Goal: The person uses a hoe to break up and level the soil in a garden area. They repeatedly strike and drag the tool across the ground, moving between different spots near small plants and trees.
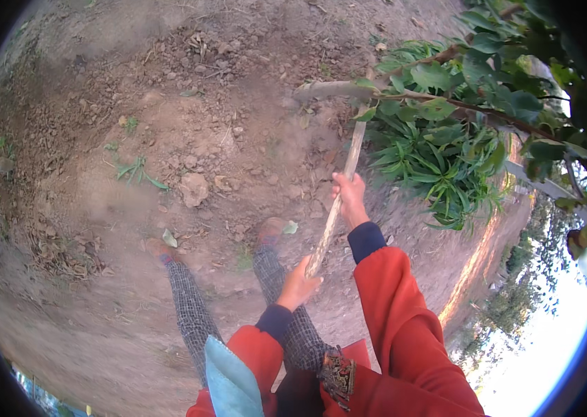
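Observation:
A long wooden handle [352, 155] slants up from between the legs towards the tree's branches. My left hand [298, 284] is closed around its lower end. Further up, my right hand [350, 197] grips the same handle, its thumb and fingers wrapped around the wood. The handle's far end runs behind a leafy branch, so whatever it bears there cannot be made out. Loose, cloddy soil [241, 94] lies ahead of both hands, and a larger clod [194, 189] rests in front of the feet.
Tree branches with broad leaves [431, 75] reach in from the upper right, over a clump of narrow-leaved green plants [429, 161]. A small uprooted-looking plant [137, 172] lies on the soil. Dry leaves [67, 255] are heaped at the left. My two feet stand on the ground below.

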The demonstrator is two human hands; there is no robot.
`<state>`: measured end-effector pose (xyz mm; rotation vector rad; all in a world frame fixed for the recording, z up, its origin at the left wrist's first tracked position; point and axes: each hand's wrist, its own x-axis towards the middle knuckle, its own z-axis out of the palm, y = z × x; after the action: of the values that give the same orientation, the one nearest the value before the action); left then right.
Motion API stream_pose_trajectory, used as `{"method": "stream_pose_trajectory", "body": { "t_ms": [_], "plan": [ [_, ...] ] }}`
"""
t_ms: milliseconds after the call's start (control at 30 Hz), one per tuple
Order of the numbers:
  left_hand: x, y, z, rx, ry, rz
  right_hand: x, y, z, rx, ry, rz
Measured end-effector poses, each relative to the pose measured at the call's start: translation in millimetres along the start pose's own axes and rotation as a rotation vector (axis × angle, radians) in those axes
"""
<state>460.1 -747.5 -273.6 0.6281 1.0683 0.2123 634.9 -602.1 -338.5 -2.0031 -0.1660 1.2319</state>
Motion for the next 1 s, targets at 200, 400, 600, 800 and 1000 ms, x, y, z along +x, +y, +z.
{"method": "stream_pose_trajectory", "body": {
  "t_ms": [200,400,600,800,1000],
  "plan": [
    [74,8,-21,-0.297,-0.117,-0.034,75,-12,11,-0.113,0.106,-0.068],
    [36,-22,-13,-0.468,-0.122,-0.255,47,36,12,-0.683,0.248,-0.111],
    [-47,-53,-21,-0.538,-0.138,-0.344,-9,108,-1,-0.889,0.26,-0.239],
    [-141,-93,-53,-0.428,-0.057,-0.38,-106,165,18,-0.879,0.196,-0.336],
    [-213,-90,-95,-0.109,0.064,-0.386,-190,172,57,-0.678,0.161,0.061]
  ]
}}
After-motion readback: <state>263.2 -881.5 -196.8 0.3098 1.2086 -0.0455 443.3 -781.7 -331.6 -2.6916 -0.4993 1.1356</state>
